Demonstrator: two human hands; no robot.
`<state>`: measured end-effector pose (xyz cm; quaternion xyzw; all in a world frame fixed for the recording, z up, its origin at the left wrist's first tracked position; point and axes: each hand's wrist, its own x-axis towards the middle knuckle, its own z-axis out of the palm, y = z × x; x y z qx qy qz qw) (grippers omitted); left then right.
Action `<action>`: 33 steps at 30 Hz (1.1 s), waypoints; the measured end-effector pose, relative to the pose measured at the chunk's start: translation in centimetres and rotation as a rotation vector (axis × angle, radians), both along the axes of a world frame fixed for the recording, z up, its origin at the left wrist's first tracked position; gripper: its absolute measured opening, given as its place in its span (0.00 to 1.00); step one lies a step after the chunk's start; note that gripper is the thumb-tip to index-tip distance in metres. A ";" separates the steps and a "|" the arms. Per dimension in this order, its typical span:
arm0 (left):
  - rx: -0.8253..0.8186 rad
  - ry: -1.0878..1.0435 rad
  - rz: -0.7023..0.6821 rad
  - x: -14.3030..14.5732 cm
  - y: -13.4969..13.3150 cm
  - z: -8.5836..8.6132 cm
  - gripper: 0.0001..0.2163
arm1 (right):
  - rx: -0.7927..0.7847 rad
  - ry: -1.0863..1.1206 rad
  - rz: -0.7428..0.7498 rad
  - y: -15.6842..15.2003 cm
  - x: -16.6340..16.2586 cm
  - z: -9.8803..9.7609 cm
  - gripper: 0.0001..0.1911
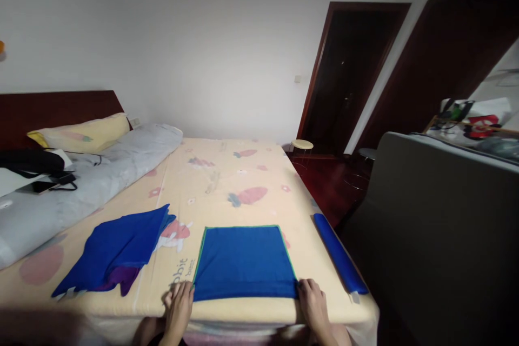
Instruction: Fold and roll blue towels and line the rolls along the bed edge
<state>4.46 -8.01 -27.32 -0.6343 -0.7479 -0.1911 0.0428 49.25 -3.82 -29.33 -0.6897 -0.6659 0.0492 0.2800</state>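
A blue cloth with a green edge [244, 261] lies flat and squared on the bed [227, 184], close to its near edge. My left hand [179, 305] pinches the cloth's near left corner, fingers closed on it. At the near right corner, my right hand [312, 303] grips the cloth in the same way. Both hands rest on the patterned yellow sheet.
A loose pile of blue and purple cloths [117, 251] lies to the left. A rolled blue cloth [339, 254] lies along the bed's right edge. Grey duvet [81, 184], pillow [81, 132] and a phone [42, 186] sit far left. A grey panel [441, 227] stands right; a stool [302, 145] is near the doorway.
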 end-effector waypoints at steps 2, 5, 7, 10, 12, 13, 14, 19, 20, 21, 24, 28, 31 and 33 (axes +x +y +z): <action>0.036 0.032 0.093 0.7 -0.2 -0.2 0.12 | 0.015 -0.034 -0.059 -0.2 -0.2 -0.3 0.15; 0.050 0.051 0.164 1.1 -0.2 -0.1 0.12 | 0.031 -0.093 -0.125 -0.4 -0.4 -0.6 0.16; 0.052 0.050 0.150 0.9 -0.2 0.0 0.13 | 0.033 -0.120 -0.146 -0.6 -0.5 -0.8 0.17; 0.043 0.042 0.107 0.7 -0.2 -0.1 0.15 | 0.063 -0.152 -0.194 -0.9 -0.3 -1.3 0.19; 0.026 0.051 0.071 0.9 -0.3 -0.2 0.19 | 0.112 -0.179 -0.193 -1.0 -0.1 -1.9 0.18; 0.020 0.063 0.065 1.1 -0.4 -0.1 0.20 | 0.145 -0.193 -0.172 -1.0 0.0 -2.2 0.17; 0.016 0.075 0.069 1.3 -0.4 -0.1 0.21 | 0.177 -0.204 -0.138 -1.0 0.1 -2.5 0.16; 0.031 0.105 0.133 3.2 -0.7 1.2 0.11 | 0.198 -0.208 0.004 -1.0 -0.7 -2.9 0.17; 0.033 0.112 0.140 3.5 -0.8 1.4 0.12 | 0.179 -0.211 -0.009 -1.0 -1.1 -2.7 0.17; 0.032 0.123 0.148 3.8 -0.8 1.6 0.15 | 0.159 -0.214 -0.034 -1.1 -1.5 -2.4 0.15; 0.022 0.164 0.152 4.5 -0.6 1.7 0.17 | 0.107 -0.227 -0.123 -1.6 -2.8 -1.3 0.13; 0.028 0.136 0.061 6.2 0.0 1.6 0.15 | 0.122 -0.297 -0.204 -2.1 -5.0 0.0 0.16; 0.034 0.024 -0.075 8.9 0.3 1.4 0.18 | 0.212 -0.279 -0.160 -2.0 -7.4 0.7 0.12; 0.037 -0.035 -0.177 11.2 0.5 1.0 0.16 | 0.268 -0.210 -0.066 -1.9 -9.5 1.1 0.10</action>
